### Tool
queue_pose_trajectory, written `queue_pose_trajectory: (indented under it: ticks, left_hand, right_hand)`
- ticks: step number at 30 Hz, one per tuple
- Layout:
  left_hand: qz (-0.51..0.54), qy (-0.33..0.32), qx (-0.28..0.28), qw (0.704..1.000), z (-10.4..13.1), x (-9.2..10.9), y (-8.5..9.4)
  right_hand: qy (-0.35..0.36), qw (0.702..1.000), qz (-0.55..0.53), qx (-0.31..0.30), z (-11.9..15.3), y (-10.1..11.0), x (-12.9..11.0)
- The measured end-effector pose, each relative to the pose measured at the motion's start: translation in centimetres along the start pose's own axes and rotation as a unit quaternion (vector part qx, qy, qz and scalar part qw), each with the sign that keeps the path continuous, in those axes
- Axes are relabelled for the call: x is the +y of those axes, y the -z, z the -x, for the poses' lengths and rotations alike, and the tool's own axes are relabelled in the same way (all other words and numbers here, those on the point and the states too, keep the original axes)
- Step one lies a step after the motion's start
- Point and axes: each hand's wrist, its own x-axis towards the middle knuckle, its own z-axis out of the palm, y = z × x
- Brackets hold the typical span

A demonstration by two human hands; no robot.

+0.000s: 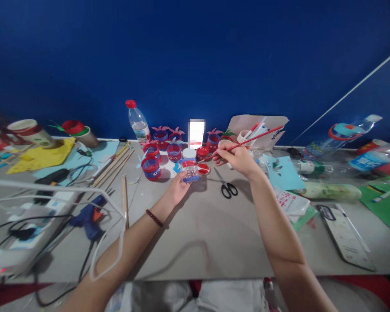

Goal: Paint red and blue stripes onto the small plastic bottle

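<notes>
My left hand (179, 187) is closed around a small clear plastic bottle piece (191, 171) with red paint at its top and blue on its lower part. In my right hand (234, 159) is a long red paintbrush (256, 138), its tip slanting down left towards the bottle piece; I cannot tell whether it touches. Just behind stand an open jar of red paint (203, 152) and a white-lidded jar (189, 155). Beside them lies a lid with red paint (203, 169). Several painted blue and red cups (151, 168) with leaf-like tops stand left of the jars.
Black-handled scissors (229, 190) lie below my right hand. On the left are a blue glue gun (90, 216), a power strip (48, 225) with cables and wooden sticks (112, 167). A water bottle (138, 123) stands behind. At right lie a phone (344, 236) and several plastic bottles.
</notes>
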Motion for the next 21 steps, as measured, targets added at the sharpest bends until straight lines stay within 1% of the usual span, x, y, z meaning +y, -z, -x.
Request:
queue_pose_trajectory:
  ticks: [4, 11, 16, 21]
  left_hand:
    - [0.004, 0.004, 0.006, 1.0, 0.1, 0.08, -0.17]
    - [0.002, 0.011, 0.017, 1.0, 0.02, 0.09, 0.05]
    - [-0.001, 0.008, 0.006, 1.0, 0.0, 0.03, 0.25]
    - [-0.001, 0.01, 0.001, 1.0, -0.04, 0.03, 0.12]
  right_hand:
    - [-0.009, 0.999, -0.031, 0.013, -0.08, 0.14, 0.11]
    - [-0.012, 0.999, -0.05, 0.003, -0.28, -0.18, 0.18]
    - [-0.014, 0.998, -0.067, 0.005, -0.23, -0.15, 0.16]
    - [-0.019, 0.998, -0.051, 0.009, -0.29, -0.16, 0.21]
